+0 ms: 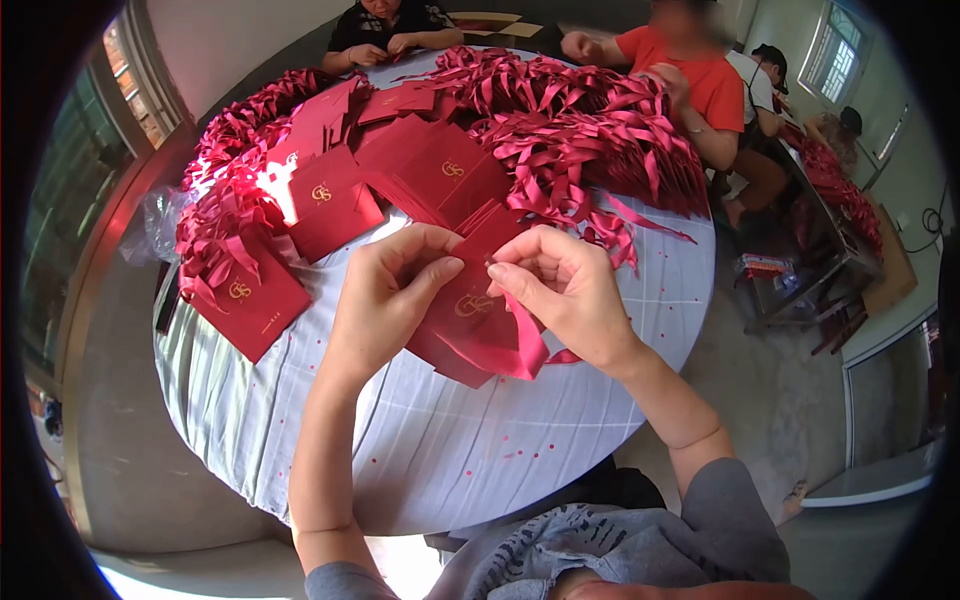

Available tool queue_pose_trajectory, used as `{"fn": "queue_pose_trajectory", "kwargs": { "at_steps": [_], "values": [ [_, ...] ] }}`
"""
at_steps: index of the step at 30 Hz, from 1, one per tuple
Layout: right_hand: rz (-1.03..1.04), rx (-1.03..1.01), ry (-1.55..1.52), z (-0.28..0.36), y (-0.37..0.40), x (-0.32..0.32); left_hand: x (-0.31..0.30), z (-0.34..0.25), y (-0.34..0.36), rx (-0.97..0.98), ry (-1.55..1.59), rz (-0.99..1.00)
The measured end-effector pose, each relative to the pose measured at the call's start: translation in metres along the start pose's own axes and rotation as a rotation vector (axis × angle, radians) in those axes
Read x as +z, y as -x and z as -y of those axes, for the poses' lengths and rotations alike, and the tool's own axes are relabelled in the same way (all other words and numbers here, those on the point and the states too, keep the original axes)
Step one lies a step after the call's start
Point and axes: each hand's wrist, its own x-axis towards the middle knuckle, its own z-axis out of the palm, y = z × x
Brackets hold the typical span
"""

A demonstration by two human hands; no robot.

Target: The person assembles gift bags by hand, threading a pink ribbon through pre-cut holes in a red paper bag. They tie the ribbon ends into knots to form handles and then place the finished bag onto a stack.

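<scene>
In the head view, a dark red paper gift bag (pixel 450 335) with a gold emblem lies in front of me, between my hands. My left hand (pixel 395 290) is closed, thumb and finger pinching the bag's upper edge. My right hand (pixel 565 290) is closed in a pinch on a pink-red ribbon (pixel 515 355) near the bag's top edge. The ribbon loops down across the bag's front. Its very end is hidden by my fingertips. Just beyond my hands lies a stack of flat red bags (pixel 435 175).
The round table (pixel 400 455) has a pale cloth scattered with small red dots. Ribboned bags are heaped at the back right (pixel 590 130); another bag (pixel 250 305) lies at left. Two people sit across the table, and others work at a side table at right.
</scene>
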Motion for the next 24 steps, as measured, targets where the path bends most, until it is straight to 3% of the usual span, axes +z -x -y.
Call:
{"fn": "queue_pose_trajectory", "kwargs": {
  "at_steps": [9, 15, 18, 24],
  "values": [
    [-0.046, 0.058, 0.032, -0.01, -0.005, 0.0, 0.016, -0.014, 0.007, 0.094, -0.218, -0.133],
    [-0.036, 0.057, 0.025, -0.013, -0.007, -0.002, 0.02, -0.015, 0.011, 0.274, -0.498, -0.134],
    [-0.014, 0.162, 0.016, -0.002, -0.005, -0.004, 0.021, -0.019, 0.012, 0.322, -0.596, -0.106],
    [-0.048, 0.162, 0.003, -0.015, -0.005, 0.0, 0.024, -0.02, 0.014, 0.318, -0.641, -0.072]
  ]
}}
